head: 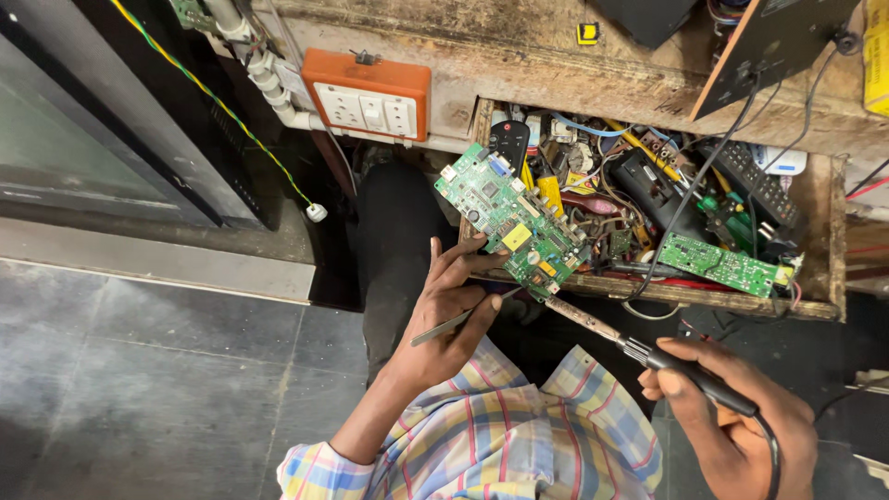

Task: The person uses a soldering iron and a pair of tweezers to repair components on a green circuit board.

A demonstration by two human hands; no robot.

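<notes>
Beneath the worn wooden table (556,69), an open drawer (815,231) brims with cables, remotes and a small green board. Our left hand (449,310) pinches the green circuit board (509,222) at its lower edge, tweezers (458,321) tucked in its fingers. Our right hand (732,421) grips the soldering iron (648,352), tip touching the board's corner. An orange socket box (368,93) sits upper left, a yellow label (876,56) far right.

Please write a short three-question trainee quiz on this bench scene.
1. True or false: the right hand holds a soldering iron.
2. Which does the left hand hold with the green board? A tweezers, B hammer, C cup.
3. Fill in: the iron's tip meets the board's ____ edge.

Key: 1 true. 2 A. 3 lower.
</notes>
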